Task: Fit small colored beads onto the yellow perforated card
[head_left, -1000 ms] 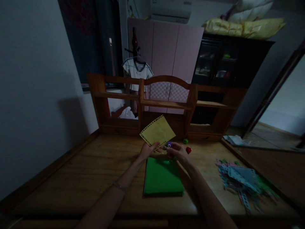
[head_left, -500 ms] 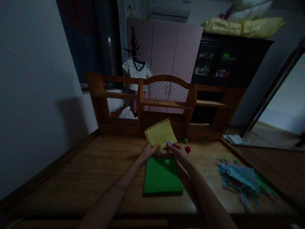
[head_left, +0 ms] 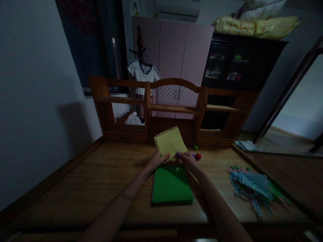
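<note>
Head camera looks forward and down (close) over the desk (head_left: 75, 181).

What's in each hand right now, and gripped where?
Left hand: yellow sheet, by its lower edge. Right hand: small purple punch, at that same edge.

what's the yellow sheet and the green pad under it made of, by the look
Yellow sheet: likely thin matte paper or card; it stands stiff from the left hand, one edge punched with holes. Green pad: probably stacked coloured paper, flat and matte with a layered edge.
</note>
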Demonstrator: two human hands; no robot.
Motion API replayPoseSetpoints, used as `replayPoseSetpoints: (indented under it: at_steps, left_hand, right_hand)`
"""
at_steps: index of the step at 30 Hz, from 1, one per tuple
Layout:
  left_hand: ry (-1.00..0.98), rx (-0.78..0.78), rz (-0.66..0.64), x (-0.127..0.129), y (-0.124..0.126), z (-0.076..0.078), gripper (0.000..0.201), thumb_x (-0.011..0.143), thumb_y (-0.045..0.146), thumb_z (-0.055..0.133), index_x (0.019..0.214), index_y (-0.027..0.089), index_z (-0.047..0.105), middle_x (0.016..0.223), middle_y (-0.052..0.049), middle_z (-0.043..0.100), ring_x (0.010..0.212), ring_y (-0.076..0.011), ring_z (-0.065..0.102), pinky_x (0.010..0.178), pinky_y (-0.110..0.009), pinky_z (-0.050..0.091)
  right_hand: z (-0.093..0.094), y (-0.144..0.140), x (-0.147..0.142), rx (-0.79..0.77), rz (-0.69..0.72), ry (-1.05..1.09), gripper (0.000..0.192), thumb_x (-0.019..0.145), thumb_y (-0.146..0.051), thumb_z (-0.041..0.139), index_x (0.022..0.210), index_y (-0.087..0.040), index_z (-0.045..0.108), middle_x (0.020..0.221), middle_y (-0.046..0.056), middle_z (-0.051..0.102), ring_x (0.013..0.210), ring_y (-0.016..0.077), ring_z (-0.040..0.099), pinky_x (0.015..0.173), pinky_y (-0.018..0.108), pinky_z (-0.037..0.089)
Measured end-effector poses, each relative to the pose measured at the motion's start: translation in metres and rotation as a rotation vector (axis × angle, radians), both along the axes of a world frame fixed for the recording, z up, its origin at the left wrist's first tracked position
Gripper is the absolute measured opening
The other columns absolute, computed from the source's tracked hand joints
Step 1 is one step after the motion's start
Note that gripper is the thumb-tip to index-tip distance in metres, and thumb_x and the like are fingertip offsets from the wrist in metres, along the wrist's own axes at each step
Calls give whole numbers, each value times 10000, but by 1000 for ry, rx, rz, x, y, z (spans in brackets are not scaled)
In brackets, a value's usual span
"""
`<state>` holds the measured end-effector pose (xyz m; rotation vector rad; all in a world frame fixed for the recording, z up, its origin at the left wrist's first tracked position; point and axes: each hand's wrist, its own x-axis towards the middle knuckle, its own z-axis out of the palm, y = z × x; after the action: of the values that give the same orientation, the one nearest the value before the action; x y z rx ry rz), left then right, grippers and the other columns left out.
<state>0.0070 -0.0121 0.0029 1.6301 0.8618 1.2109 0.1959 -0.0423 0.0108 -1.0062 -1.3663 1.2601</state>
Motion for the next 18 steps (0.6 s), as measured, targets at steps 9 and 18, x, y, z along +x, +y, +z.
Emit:
replayPoseSetpoints:
  at_steps: [9,18]
  left_hand:
    - [32,61,-13,-2,5,-7,463,716,392,637,1082,109,612,1099,-109,634,979,-230,605,885,-349,468]
    - [112,220,87,2,1,-6,412,745,376,615,1092,154,614,1095,-77,640,1031,-214,583,937,-357,431]
  right_hand:
    - [8,-6,-3,-20,29,53,419,707,-579,599,589,-179,565,514,4,510,482,129,426,519,291,304]
    - [7,-5,-1,-14,-20,-35,438,724,-582,569,573,-171,563,513,15,530,494,134,445,529,289,310]
